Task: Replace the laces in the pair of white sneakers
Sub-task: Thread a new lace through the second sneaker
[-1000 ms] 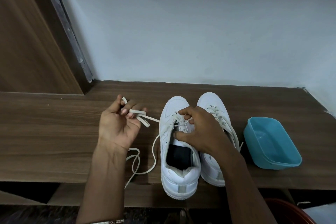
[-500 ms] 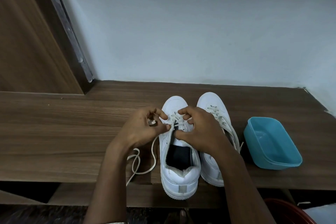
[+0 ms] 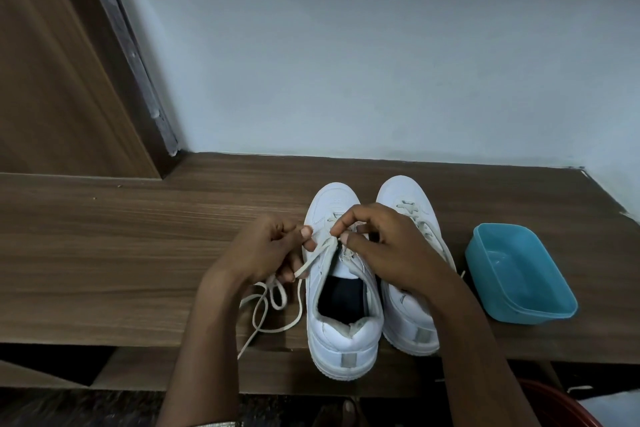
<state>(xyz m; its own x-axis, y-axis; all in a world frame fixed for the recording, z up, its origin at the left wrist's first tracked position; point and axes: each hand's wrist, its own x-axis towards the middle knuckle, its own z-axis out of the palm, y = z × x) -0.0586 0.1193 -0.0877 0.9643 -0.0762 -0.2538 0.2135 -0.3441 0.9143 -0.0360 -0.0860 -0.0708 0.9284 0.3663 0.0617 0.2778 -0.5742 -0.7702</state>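
On the desk, head view: two white sneakers stand side by side on the wooden desk [image 3: 138,253], toes toward the wall.
Left hand: your left hand [image 3: 263,250] sits just beside the left sneaker [image 3: 343,322]. Its grip is closed, with the fingers curled round a run of the lace [image 3: 312,259].
Right hand: your right hand [image 3: 388,246] is over the left sneaker's eyelet rows. Its grip is closed, with thumb and forefinger pinching the lace there.
Lace slack: the slack lies in loose coils on the desk left of that sneaker, and one end hangs over the front edge.
Right sneaker: the right sneaker [image 3: 405,201] shows lace crossings near the toe. Your right hand hides the rest.
Step in hand: judged as working the lace through the left sneaker's eyelets. You cannot tell from this view whether it is going in or coming out.
Next move: keep the pinch at the eyelet, draw the run taut with the left hand, and feed slack so the coils do not knot.
Nearby: a blue tub [image 3: 526,314] stands apart to the right.
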